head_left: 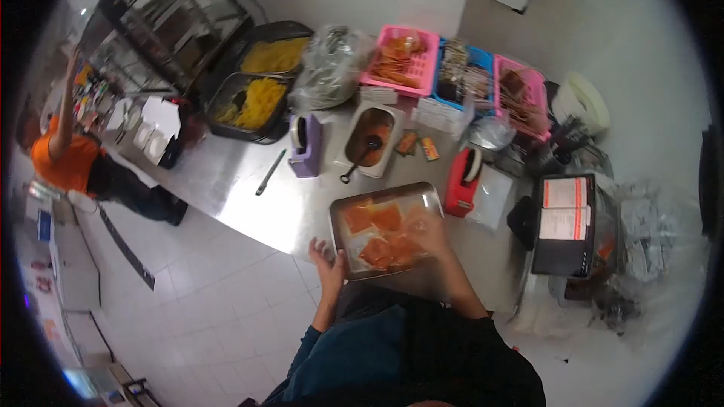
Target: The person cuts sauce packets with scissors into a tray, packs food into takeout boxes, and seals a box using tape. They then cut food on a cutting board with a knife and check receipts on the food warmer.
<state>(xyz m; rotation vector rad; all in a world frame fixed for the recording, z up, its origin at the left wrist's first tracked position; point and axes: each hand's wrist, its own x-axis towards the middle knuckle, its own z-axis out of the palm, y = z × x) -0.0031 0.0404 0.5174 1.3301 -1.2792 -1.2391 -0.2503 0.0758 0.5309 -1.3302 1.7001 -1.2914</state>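
A shallow metal tray point(431, 194) lies at the front edge of the steel table, holding several flat clear packets of orange-red sauce point(386, 217). By the tray's left front corner is my left hand point(329, 262), fingers spread and nothing in them. Over the tray's right side is my right hand point(428, 232), smeared by motion. Its fingers cannot be made out, nor whether they grip a packet. Behind the tray stands a metal container point(372, 122) of reddish sauce with a black ladle point(360, 161) in it.
Purple point(306, 146) and red tape dispensers point(461, 185) flank the tray; a pen point(270, 173) lies left. Pink point(401, 60) and blue baskets point(461, 75) line the back near yellow food trays point(256, 104). At right is a black device point(562, 226). A person in orange point(68, 158) stands left.
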